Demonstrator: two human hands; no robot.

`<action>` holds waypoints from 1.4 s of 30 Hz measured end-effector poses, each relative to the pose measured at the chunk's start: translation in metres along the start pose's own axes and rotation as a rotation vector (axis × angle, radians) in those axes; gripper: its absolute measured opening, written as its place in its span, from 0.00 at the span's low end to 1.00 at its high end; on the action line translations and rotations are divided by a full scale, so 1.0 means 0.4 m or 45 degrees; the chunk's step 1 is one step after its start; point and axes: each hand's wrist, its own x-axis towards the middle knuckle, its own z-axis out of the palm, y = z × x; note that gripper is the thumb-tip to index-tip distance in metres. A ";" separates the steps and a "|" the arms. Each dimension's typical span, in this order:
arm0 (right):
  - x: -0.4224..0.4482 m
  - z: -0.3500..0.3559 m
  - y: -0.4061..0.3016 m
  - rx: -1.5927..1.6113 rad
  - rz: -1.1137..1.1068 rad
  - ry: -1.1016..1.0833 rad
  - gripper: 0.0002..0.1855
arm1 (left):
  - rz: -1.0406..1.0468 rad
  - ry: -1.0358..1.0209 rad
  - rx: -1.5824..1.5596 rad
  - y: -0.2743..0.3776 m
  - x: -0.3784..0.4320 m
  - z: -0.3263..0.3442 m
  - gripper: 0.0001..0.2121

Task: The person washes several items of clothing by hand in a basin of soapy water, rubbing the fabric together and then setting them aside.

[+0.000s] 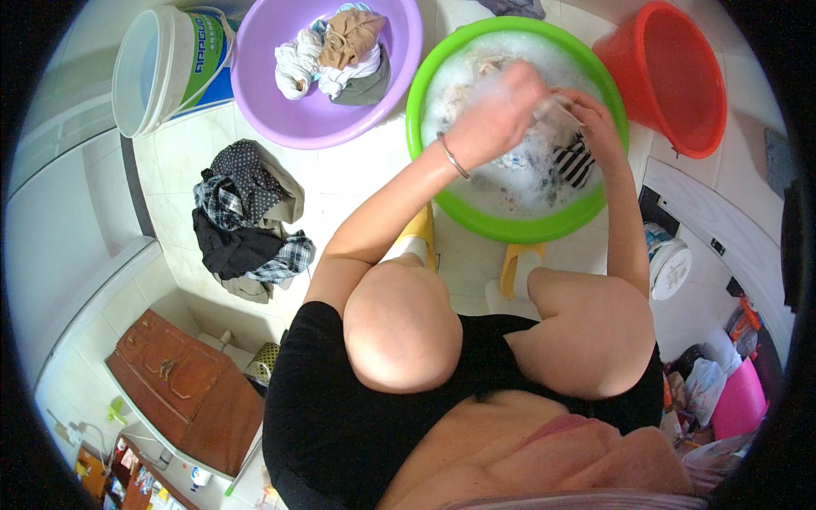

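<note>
A green plastic basin (529,231) of sudsy water stands before me, with several soaking clothes in it. My left hand (500,115), a bangle at its wrist, is curled and slightly blurred over the suds. My right hand (594,121) pinches a pale wet cloth (561,118) near the basin's right side; the cloth stretches between the two hands, and my left fingers close on its other end. Just below lies a black-and-white striped cloth (574,164), partly in foam. Pale wet clothes (454,95) show through suds at the left, part hidden by my left hand.
A purple basin (312,141) with bundled clothes (347,44) and a white bucket (143,70) stand at upper left. A red bucket (682,83) leans at right. Dark clothes (245,217) lie piled on the tiles. A brown cabinet panel (185,389) is at lower left, plastic bags (704,389) at lower right.
</note>
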 end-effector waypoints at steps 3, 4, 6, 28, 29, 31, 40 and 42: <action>-0.015 -0.038 0.026 -0.135 -0.186 -0.159 0.11 | -0.074 0.182 0.025 -0.009 0.016 -0.048 0.08; -0.019 -0.038 0.013 -0.135 -0.186 -0.160 0.11 | -0.307 0.309 -0.116 -0.006 0.026 -0.062 0.08; -0.033 -0.019 -0.034 -0.503 -0.230 -0.369 0.11 | -0.606 0.444 -0.498 -0.042 0.020 -0.079 0.07; -0.055 0.001 -0.056 -0.111 -0.348 0.333 0.07 | -1.078 0.255 -0.482 -0.156 -0.045 -0.044 0.07; -0.053 0.016 -0.085 -0.073 -0.348 0.427 0.08 | -1.084 0.259 -0.474 -0.154 -0.054 -0.035 0.07; -0.013 0.007 -0.073 -0.332 -0.350 0.557 0.10 | -1.220 0.248 -0.787 -0.131 -0.047 0.007 0.11; 0.184 -0.038 0.334 -1.094 -0.087 0.629 0.31 | -1.039 -0.032 0.108 -0.308 -0.208 0.233 0.14; 0.192 -0.061 0.357 -1.179 0.199 0.478 0.30 | -0.989 -0.039 0.191 -0.338 -0.238 0.256 0.13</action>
